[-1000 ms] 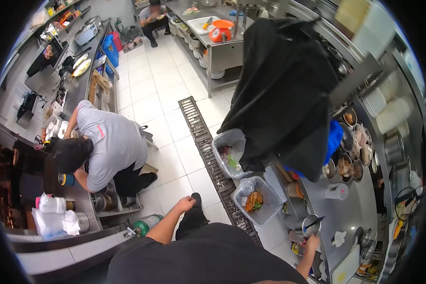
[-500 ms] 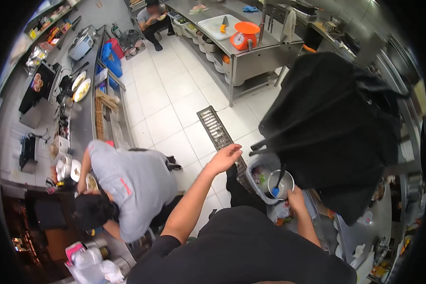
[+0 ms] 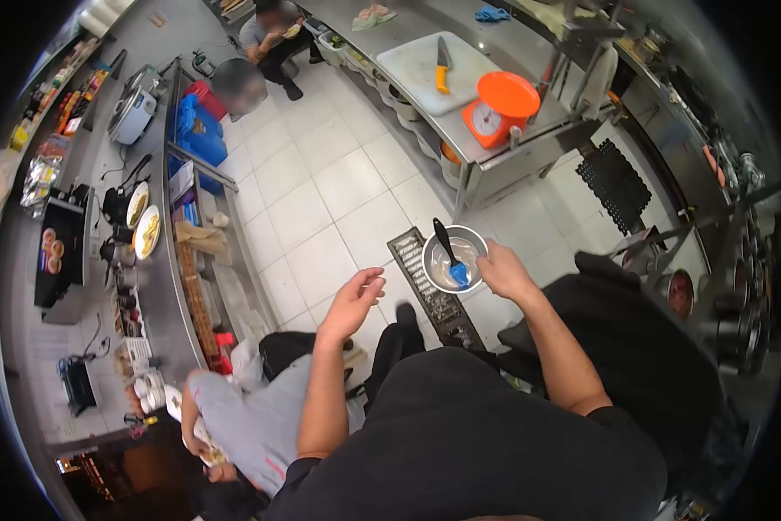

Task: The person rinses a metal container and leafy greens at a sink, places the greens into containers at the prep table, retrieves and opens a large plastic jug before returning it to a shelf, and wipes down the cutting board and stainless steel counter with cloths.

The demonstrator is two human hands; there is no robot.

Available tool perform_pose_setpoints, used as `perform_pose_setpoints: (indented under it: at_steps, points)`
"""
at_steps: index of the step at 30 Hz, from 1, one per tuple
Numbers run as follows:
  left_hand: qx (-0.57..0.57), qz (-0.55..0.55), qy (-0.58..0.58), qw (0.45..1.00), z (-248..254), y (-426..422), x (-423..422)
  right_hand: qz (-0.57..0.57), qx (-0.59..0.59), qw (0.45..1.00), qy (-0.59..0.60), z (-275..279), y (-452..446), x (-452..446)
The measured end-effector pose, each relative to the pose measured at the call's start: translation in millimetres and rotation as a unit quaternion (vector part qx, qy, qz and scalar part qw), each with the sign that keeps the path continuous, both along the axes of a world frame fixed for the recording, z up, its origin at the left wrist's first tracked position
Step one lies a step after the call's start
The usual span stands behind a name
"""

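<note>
My right hand [image 3: 505,271] grips the rim of a round metal bowl [image 3: 481,242], holding it out over the floor. Inside the bowl leans a basting brush [image 3: 458,273] with a blue head and a black handle that sticks up past the far rim. A pale film coats the bowl's bottom. To the left, my left hand [image 3: 352,306] is held in the air with nothing in it, its fingers apart and slightly bent. Below the bowl runs a metal floor drain grate [image 3: 421,278].
Ahead right stands a steel table [image 3: 425,113] bearing an orange scale [image 3: 497,108], a cutting board [image 3: 408,61] and a knife [image 3: 443,65]. A person in grey [image 3: 251,417] bends at the left counter; another in black [image 3: 642,347] is close on my right. Someone sits at the back.
My right hand has carried the bowl forward and left, away from the plastic tub. My view has shifted nearer the steel table, and the person in black now lies lower in view.
</note>
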State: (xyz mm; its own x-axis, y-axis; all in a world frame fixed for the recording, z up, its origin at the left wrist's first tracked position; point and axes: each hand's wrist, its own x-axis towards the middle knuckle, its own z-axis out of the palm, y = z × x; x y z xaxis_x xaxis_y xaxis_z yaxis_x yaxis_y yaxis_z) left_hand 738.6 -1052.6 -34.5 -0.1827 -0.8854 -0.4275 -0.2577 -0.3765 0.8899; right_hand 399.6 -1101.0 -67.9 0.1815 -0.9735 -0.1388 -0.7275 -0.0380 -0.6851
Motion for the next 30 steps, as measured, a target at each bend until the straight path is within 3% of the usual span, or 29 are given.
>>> perform_pose_setpoints:
  at_steps: [2,5,8,14,19,23,27,30]
  points:
    - [-0.012,0.007,-0.005,1.000,-3.9,-59.9,25.6,0.018,-0.059,0.998,0.029,-1.7,-65.3,18.4]
    - [-0.064,-0.034,-0.061,0.995,-22.3,-168.1,72.1,-0.038,0.126,0.990,-0.052,40.4,-150.8,47.9]
    - [-0.095,-0.048,-0.097,0.990,-15.1,-283.8,104.7,-0.093,0.191,0.970,-0.120,49.7,-227.3,69.7]
    - [-0.218,-0.126,-0.126,0.960,26.4,-523.2,117.3,-0.196,0.139,0.966,-0.100,48.2,-367.3,86.7]
    - [-0.221,-0.186,-0.131,0.948,65.2,-717.5,97.4,-0.265,0.091,0.954,-0.111,45.3,-498.5,86.6]
    - [-0.266,-0.158,-0.151,0.939,53.9,-869.3,89.5,-0.283,0.089,0.944,-0.142,43.1,-617.3,80.4]
    - [-0.272,-0.126,-0.135,0.944,22.2,-1027.3,103.8,-0.325,0.080,0.937,-0.102,64.7,-737.8,81.8]
    - [-0.305,-0.087,-0.181,0.931,9.6,-1130.7,115.2,-0.327,0.046,0.939,-0.091,43.7,-832.3,65.1]
